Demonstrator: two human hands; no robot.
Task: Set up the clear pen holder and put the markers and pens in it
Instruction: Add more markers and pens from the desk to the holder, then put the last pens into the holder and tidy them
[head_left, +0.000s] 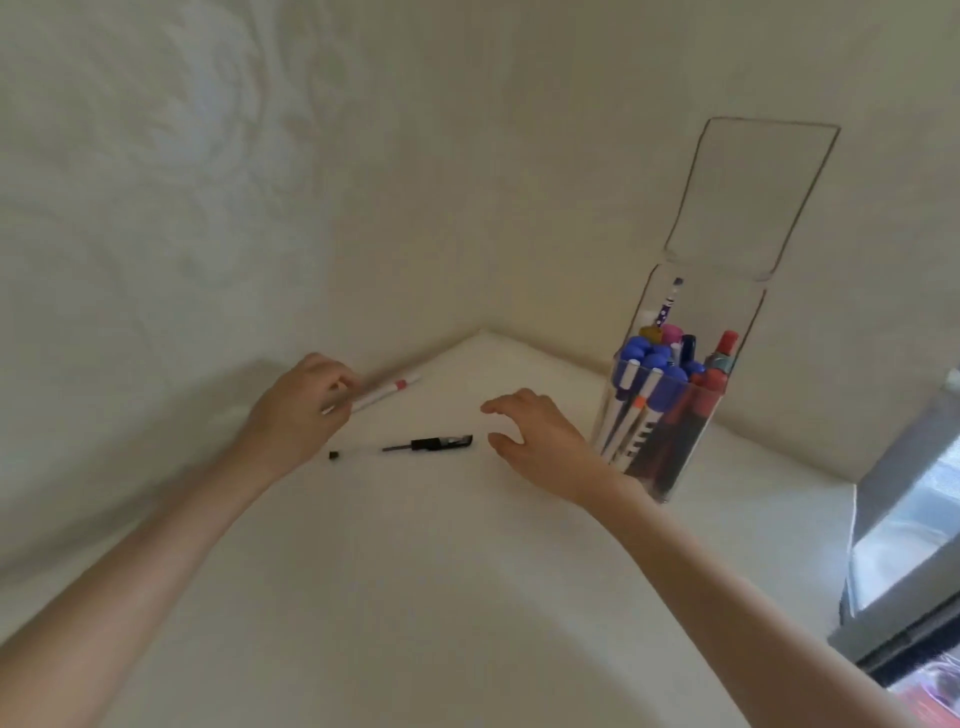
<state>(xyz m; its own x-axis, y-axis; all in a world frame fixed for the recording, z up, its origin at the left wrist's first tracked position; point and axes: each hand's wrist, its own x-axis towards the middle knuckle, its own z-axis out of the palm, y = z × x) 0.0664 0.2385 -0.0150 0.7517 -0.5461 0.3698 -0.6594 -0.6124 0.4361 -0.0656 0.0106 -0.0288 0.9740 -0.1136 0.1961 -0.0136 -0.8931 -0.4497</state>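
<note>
Two pens left out on the white desk (467, 597); rest already stand in the clear plastic pen holder with flip-up lid (670, 415), right of centre, lid open and upright. Left hand (296, 410), centre-left, fingers closed around the near end of a white marker with red band (384, 391), which lies angled toward the wall corner. Right hand (540, 441), centre, fingers spread wide, holding nothing, just beside the cap end of a clear pen with black cap (415, 446) lying flat between both hands. Judged step: pick up last two. Pinch clear pen mid-barrel, lift level, drop tip-down into a gap; holder looks crowded, so steady it to avoid tipping.
</note>
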